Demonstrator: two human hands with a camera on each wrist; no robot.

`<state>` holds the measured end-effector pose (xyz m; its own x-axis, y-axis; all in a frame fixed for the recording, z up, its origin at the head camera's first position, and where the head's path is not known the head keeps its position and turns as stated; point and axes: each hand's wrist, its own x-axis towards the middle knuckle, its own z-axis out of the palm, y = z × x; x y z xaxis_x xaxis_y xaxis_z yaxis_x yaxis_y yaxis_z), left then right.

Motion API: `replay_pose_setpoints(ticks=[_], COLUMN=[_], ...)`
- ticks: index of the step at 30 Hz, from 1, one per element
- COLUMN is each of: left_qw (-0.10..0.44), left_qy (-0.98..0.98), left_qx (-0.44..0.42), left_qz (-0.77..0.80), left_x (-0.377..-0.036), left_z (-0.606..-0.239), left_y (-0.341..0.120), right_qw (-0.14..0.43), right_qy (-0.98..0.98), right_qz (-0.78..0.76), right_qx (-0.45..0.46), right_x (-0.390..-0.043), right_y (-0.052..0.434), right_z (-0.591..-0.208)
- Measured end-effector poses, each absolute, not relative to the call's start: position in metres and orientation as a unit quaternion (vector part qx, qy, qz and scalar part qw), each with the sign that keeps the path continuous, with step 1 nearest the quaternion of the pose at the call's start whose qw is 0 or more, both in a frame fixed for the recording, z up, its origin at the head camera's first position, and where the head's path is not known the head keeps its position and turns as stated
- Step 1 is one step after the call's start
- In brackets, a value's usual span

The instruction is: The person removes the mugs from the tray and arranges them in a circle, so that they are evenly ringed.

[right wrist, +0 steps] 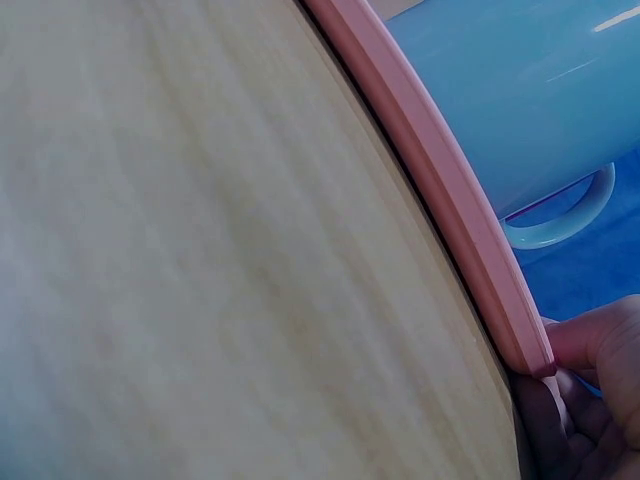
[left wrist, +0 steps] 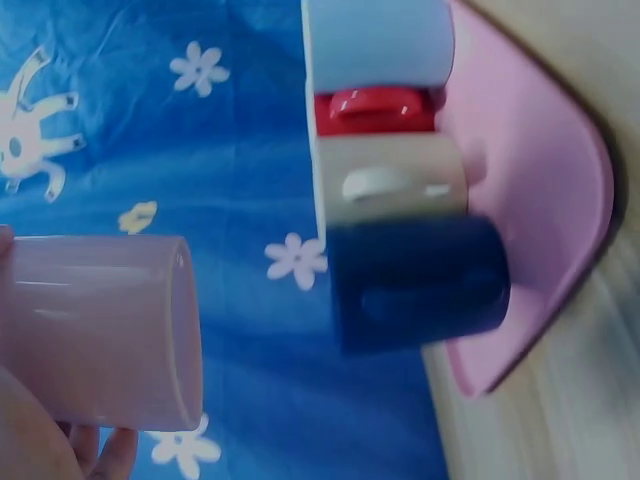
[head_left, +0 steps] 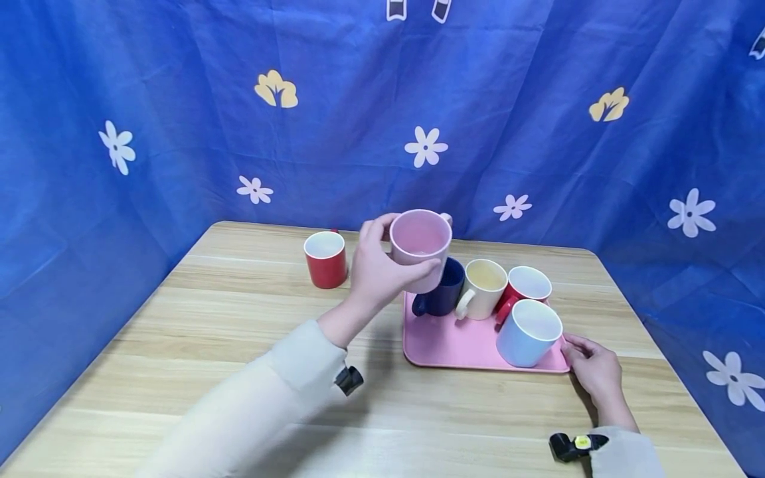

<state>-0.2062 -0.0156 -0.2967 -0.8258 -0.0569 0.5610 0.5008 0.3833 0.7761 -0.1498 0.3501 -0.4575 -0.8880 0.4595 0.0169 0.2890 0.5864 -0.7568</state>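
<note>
My left hand (head_left: pixel 376 265) grips a pink mug (head_left: pixel 421 247) around its body, thumb on the near side, holding it above the left back part of a pink tray (head_left: pixel 451 345). On the tray stand a navy mug (head_left: pixel 445 295), a cream mug (head_left: pixel 485 302), a red mug with white inside (head_left: pixel 530 282) and a light blue mug (head_left: pixel 522 340) at the near right. The pink mug's handle points away to the back right. At the tray's near right corner, my right hand (head_left: pixel 594 368) pinches the rim; in the right wrist view some fingers (right wrist: pixel 590 335) are partly cut off.
Another red mug (head_left: pixel 327 269) stands on the wooden table (head_left: pixel 179 372), left of the tray. A blue curtain (head_left: pixel 352 133) with flower prints hangs behind the table and along both sides.
</note>
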Motion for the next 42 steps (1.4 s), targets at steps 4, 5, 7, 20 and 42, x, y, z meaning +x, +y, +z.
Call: replay_pose_setpoints(ticks=[4,5,7,20,42], left_qw=[0.271,0.273,0.276,0.328,0.326], left_qy=[-0.788,-0.787,-0.783,-0.785,-0.812], left_qx=[-0.130,-0.127,-0.122,-0.041,0.135], left_qz=[-0.537,-0.538,-0.544,-0.524,-0.465], left_x=[-0.211,-0.212,-0.214,-0.229,-0.245], left_z=[-0.290,-0.288,-0.285,-0.280,-0.320], left_y=[-0.034,-0.038,-0.047,-0.114,-0.201], right_qw=[0.105,0.104,0.102,0.115,0.114], right_qy=[-0.885,-0.885,-0.884,-0.890,-0.884], right_qz=[0.400,0.401,0.404,0.391,0.403], right_qx=[-0.214,-0.213,-0.212,-0.207,-0.207], right_x=[-0.150,-0.149,-0.149,-0.147,-0.147], right_y=[0.350,0.350,0.350,0.347,0.349], right_z=[-0.457,-0.456,-0.456,-0.451,-0.453])
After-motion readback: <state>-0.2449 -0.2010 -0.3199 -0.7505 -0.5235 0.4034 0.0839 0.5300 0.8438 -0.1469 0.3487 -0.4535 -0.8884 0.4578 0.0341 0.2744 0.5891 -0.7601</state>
